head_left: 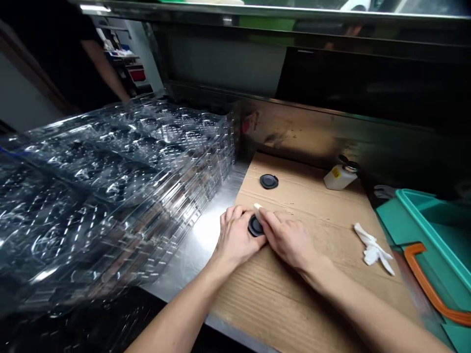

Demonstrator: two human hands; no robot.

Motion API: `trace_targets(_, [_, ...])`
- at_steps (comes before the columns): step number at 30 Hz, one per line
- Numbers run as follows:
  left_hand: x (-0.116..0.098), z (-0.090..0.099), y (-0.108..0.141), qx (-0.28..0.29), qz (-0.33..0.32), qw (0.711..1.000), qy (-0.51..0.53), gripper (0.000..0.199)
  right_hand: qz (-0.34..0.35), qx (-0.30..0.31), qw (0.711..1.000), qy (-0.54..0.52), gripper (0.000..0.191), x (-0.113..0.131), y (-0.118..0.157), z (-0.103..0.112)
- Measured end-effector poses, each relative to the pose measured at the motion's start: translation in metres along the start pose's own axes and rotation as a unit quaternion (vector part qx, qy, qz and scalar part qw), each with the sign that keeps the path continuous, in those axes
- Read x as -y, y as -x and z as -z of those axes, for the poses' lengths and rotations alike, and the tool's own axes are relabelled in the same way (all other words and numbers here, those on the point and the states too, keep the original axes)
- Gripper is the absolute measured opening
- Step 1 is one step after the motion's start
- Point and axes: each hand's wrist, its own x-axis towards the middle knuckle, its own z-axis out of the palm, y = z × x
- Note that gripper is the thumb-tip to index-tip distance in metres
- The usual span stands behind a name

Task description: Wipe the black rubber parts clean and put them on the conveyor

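Observation:
A round black cap-like disc (255, 226) is held low over the cardboard sheet (272, 309), with my left hand (235, 234) closed around its left side. My right hand (289, 238) pinches a small whitish piece (257, 208), its material unclear, against the disc's right edge. The fingertips of both hands almost meet at the disc. Farther back on the cardboard lies a second round black disc (269, 181), with a small tab at its rim.
Tall stacks of clear plastic trays (147, 147) stand on the left. A white bottle (340, 175) sits at the back right, near a crumpled white cloth or tissue (373, 249). A teal bin (437, 235) with an orange handle (429, 287) borders the right. Another person (66, 54) stands behind the trays.

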Motion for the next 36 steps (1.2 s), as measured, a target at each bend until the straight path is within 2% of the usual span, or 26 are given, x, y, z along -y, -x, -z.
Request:
trace_targets(3, [0.001, 0.000, 0.002, -0.009, -0.003, 1.000, 0.017, 0.036, 0.000, 0.025, 0.999, 0.042, 0.037, 0.000, 0.005, -0.006])
trace_targets(6, [0.002, 0.001, 0.004, -0.015, -0.005, 0.999, 0.037, 0.037, -0.006, 0.037, 0.998, 0.048, 0.037, -0.001, 0.010, 0.000])
trace_targets(12, [0.003, 0.003, 0.006, -0.019, 0.002, 0.999, 0.047, 0.032, -0.008, 0.068, 0.997, 0.028, 0.037, 0.010, -0.003, 0.002])
trace_targets(17, [0.004, 0.004, 0.007, -0.022, -0.007, 0.998, 0.050, 0.031, -0.039, 0.048, 0.994, 0.092, 0.036, 0.014, -0.009, -0.003])
trace_targets(21, [0.004, 0.004, 0.007, -0.020, -0.005, 0.998, 0.053, 0.031, 0.008, 0.083, 0.995, 0.047, 0.031, 0.011, -0.009, 0.003])
trace_targets(28, [0.003, 0.005, 0.006, -0.011, -0.006, 0.999, 0.050, 0.032, 0.011, 0.086, 0.996, 0.027, 0.031, 0.008, -0.010, -0.001])
trace_targets(32, [0.001, 0.005, 0.006, -0.012, -0.004, 0.999, 0.031, 0.036, -0.006, 0.033, 0.999, 0.023, 0.037, 0.007, -0.025, -0.006])
trace_targets(34, [0.001, 0.005, 0.006, -0.014, 0.000, 1.000, 0.027, 0.042, -0.017, -0.038, 0.999, -0.017, 0.038, -0.005, -0.024, -0.001])
trace_targets(36, [0.002, 0.004, 0.006, -0.010, -0.005, 0.999, 0.030, 0.049, -0.053, -0.128, 0.989, -0.046, 0.039, -0.026, -0.011, 0.008])
